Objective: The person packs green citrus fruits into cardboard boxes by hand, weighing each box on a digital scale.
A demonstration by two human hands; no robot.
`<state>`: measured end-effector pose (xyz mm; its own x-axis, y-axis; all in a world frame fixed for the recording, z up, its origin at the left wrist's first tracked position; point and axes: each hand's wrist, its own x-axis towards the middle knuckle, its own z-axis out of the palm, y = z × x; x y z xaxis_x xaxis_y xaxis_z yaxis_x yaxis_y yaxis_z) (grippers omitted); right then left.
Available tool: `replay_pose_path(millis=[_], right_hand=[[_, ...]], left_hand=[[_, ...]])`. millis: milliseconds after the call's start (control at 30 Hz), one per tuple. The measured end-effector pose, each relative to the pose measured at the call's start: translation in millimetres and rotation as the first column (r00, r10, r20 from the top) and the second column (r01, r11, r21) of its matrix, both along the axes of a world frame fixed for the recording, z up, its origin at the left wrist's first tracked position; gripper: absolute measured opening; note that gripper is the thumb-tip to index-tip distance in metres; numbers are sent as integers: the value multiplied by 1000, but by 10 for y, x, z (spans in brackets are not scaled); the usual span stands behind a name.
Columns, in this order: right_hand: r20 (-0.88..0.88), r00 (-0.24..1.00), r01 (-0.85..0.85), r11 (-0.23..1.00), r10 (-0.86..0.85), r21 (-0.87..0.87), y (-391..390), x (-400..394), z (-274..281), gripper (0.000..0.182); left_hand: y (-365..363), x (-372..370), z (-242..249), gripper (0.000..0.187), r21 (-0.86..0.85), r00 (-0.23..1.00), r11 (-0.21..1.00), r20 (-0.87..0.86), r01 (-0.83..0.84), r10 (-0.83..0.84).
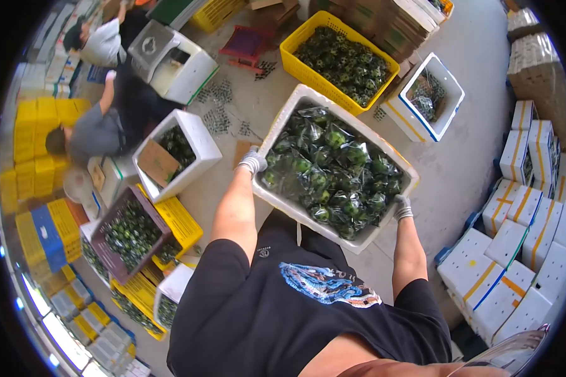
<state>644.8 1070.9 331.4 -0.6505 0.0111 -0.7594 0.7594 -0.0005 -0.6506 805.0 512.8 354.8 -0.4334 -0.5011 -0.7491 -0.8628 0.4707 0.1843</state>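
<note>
A white foam box [370, 242] full of green produce in clear plastic wrappings [330, 166] is held up in front of my body, tilted in the view. My left hand [253, 161], in a pale knitted glove, is closed on the box's left end. At the right end my right hand [404, 207], gloved the same way, grips the rim. The fingertips of both hands are partly hidden by the box. Just beyond it stands a yellow crate [289, 60] of dark green wrapped produce.
A white foam box [449, 94] stands at the upper right. Sealed white boxes [478, 267] are stacked on the right. On the left are an open foam box [204, 147], a purple crate [110, 235] and yellow crates [185, 223]. Two people [97, 132] work at the upper left.
</note>
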Motion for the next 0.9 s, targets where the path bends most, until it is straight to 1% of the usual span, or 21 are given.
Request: replay_pose_path(millis=[67,100,133,167,200,233,267,300,367,433,467,500,600,633,667,700,733,767,800,867,900], right_hand=[[63,998,-16,998,20,-65,-109,-19,-287,64],[-12,1000,12,1000,-12,-23,-441,-142,-432,64],[-109,993,42,999,-42,2,-824,-431,-614,64],[-196,980,-21,1000,21,3,-1100,-660,-678,61],[-90,995,-48,998,51,32,-1332,-838,-725,57],[-17,998,-67,995,68,79,-1561,-954,-822,60],[30,994,-104,986,101,130,-1342,-766,-740,63],[-19,995,-98,981,103,170,-1412,-835,-852,62],[-109,987,-87,961,120,264,-1650,-895,-1147,59],[-11,997,-71,972,75,222,-2130,-1061,-1181,53],[14,998,-66,980,64,190,-2495,-1287,-1269,50],[-40,999,-12,941,27,337,-2505,-1253,-1554,58],[5,999,-38,959,38,281,-2916,-1429,-2138,63],[-159,966,-154,951,202,269,-2863,-1445,-2661,61],[-83,991,-91,976,109,198,-2838,-1456,-2979,56],[107,990,-127,935,97,332,-3000,-1486,-2915,52],[34,982,-190,938,188,291,-3065,-1403,-2890,51],[269,951,-231,932,155,281,-2942,-1265,-2907,57],[255,965,-164,903,63,396,-2956,-1105,-2860,69],[88,995,-83,814,39,575,-2607,-519,-2935,79],[180,981,-171,786,77,594,-2431,-260,-2927,82]], left_hand=[[-269,-211,-30,58,242,986,970,158,19,-59],[-690,-149,-1147,56,72,982,990,136,124,-133],[-864,-344,-872,56,-12,980,981,61,192,-191],[-998,-573,-655,56,-9,994,996,73,85,-84],[-1129,-796,-498,57,-5,995,1000,99,-9,9],[-1317,-943,-475,58,1,993,1000,114,-2,1],[-1066,-742,-370,59,12,995,1000,100,-12,11],[-1162,-891,-478,59,25,995,999,98,-26,23],[-1498,-1134,-1039,61,128,996,990,83,-51,40],[-2011,-1236,-1821,65,212,999,977,32,-25,18],[-2180,-1488,-1949,67,148,996,988,78,42,-54],[-2200,-1554,-2053,66,180,999,984,43,11,-20],[-2492,-1822,-2652,66,170,999,984,26,-47,43],[-2665,-1921,-3083,68,164,997,986,70,-42,30],[-2695,-1896,-3508,70,172,993,985,121,-32,11],[-2747,-2092,-3190,75,228,992,968,53,104,-119],[-2776,-2159,-3120,77,286,974,934,6,215,-226],[-2801,-2084,-3053,77,348,986,923,-30,164,-163],[-2858,-2059,-3016,77,385,993,916,-93,109,-79],[-2950,-1695,-2823,73,438,910,870,-225,-226,349],[-2982,-1468,-2633,71,370,856,863,-254,-343,449]])
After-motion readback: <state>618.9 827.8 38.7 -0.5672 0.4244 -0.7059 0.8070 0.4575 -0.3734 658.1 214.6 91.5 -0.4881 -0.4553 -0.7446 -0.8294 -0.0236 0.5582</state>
